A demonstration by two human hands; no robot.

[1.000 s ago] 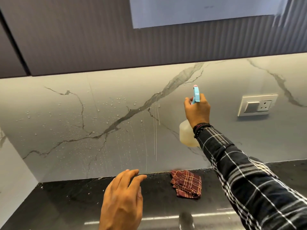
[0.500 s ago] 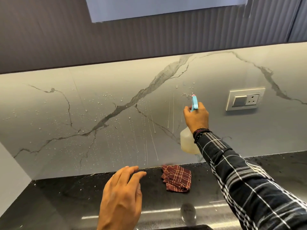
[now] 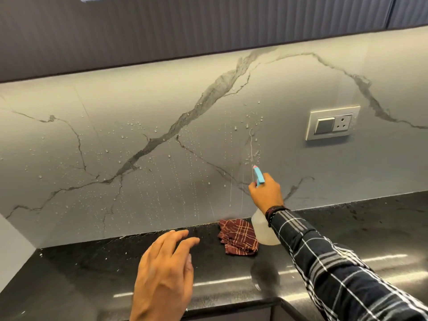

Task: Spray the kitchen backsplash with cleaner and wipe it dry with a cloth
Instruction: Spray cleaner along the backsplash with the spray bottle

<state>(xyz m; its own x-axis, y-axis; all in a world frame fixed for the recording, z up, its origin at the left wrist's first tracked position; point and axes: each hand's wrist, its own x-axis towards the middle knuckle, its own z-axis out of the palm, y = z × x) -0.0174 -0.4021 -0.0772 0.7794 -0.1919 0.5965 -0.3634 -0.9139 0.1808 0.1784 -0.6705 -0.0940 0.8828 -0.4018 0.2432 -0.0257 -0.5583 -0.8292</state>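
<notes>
Lower than half second ago: right hand (image 3: pixel 266 193) with translucent plastic spray bottle, blue trigger head (image 3: pixel 262 230), now below level of white switch-and-socket plate (image 3: pixel 332 122). Left hand (image 3: pixel 162 274) nearest, fingers straight, loose, holding nothing, over glossy black stone countertop (image 3: pixel 92 269). Folded maroon plaid cloth (image 3: pixel 238 237) on countertop at wall foot, just beside bottle. Right hand grips bottle neck and trigger, nozzle toward grey veined marble backsplash (image 3: pixel 139 112), beaded with droplets, runs. Dark fluted cabinet (image 3: pixel 162 31) above.
</notes>
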